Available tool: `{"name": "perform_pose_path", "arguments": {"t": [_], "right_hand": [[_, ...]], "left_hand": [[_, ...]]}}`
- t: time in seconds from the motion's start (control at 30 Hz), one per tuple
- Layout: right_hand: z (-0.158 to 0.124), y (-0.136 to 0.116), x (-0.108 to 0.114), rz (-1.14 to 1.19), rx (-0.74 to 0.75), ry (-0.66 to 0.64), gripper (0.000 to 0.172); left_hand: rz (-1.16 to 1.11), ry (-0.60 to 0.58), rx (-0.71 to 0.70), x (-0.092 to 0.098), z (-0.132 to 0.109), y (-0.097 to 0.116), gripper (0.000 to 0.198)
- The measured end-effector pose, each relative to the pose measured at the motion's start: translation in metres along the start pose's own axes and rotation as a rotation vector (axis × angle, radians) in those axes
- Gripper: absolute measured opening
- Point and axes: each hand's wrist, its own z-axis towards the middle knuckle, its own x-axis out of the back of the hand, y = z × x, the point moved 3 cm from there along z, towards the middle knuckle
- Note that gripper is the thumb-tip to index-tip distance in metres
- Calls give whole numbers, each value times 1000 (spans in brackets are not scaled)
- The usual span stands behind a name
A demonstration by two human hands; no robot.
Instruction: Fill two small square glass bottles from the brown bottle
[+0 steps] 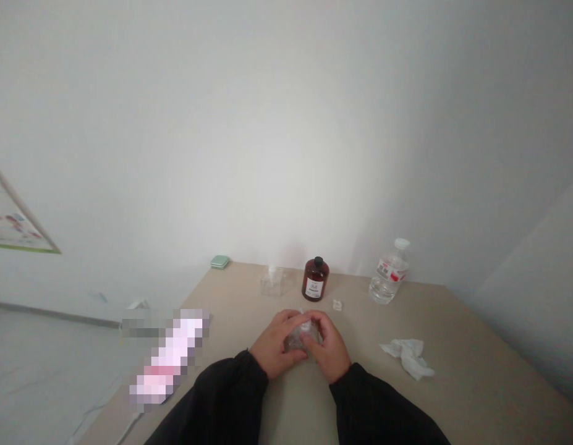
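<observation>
Head view is showing the left grip (pixel 279 343) and the right grip (pixel 327 348) clamping a clear, shiny object (pixel 295 339) between them, near the middle of the beige table (pixel 299 411). Behind it, a rounded, glossy brown bottle (pixel 316 271) is bearing a white label (pixel 314 288), its dark print too small to read. A transparent bottle (pixel 383 289) with a red-and-white label (pixel 391 271), also illegible, is standing rightward; a crumpled white tissue (pixel 409 353) is lying nearer.
</observation>
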Motion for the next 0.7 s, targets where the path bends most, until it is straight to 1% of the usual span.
{"name": "perform_pose_path", "arguments": {"t": [0.1,0.2,0.37,0.5,0.6,0.7], "right_hand": [[-2,3,-2,11,-44,24,25],[-2,1,0,5,-10,-2,21],[-2,-2,1,-9,46,-33,24],[-2,0,-2,-23,-11,-12,29],[-3,1,-4,-13,-48,2,27],[-2,1,-2,-27,-5,-6,23]], "left_hand": [[8,0,0,0,0,0,69],[3,-4,3,0,-1,0,71],[-2,-7,-5,-1,-1,0,71],[2,2,-1,0,0,1,66],[2,2,4,0,0,2,64],[2,-1,-6,0,0,2,67]]}}
